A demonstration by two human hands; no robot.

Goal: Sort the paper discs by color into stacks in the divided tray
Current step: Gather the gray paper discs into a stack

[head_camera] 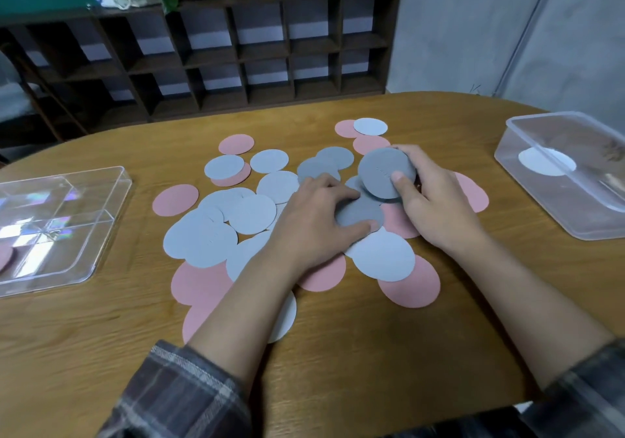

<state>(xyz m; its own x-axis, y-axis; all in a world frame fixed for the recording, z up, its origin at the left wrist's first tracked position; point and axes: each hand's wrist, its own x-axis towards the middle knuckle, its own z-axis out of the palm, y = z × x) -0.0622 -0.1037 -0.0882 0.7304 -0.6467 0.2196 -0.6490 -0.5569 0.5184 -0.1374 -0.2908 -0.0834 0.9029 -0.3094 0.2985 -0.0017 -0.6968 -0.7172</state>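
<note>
While the right hand [436, 200] is gripping the raised dark grey disc [382, 170], its thumb is pressing on the disc's face and its fingers are curling behind the far edge. This disc is tilting up above the middle of the pile. The left hand [311, 221] is pinching the flat dark grey disc [358, 216] between thumb and fingertips; that disc is lying on the pile, just beside the raised one. Light grey discs [203, 241] and pink discs [175, 199] are lying scattered and overlapping on the wooden table [338, 353]. The divided tray [111, 200] is sitting at the left edge, well apart from the hands, with one pink disc in tray [5, 256] in its near compartment. A clear container [575, 207] at the right is holding a white disc [546, 162].
</note>
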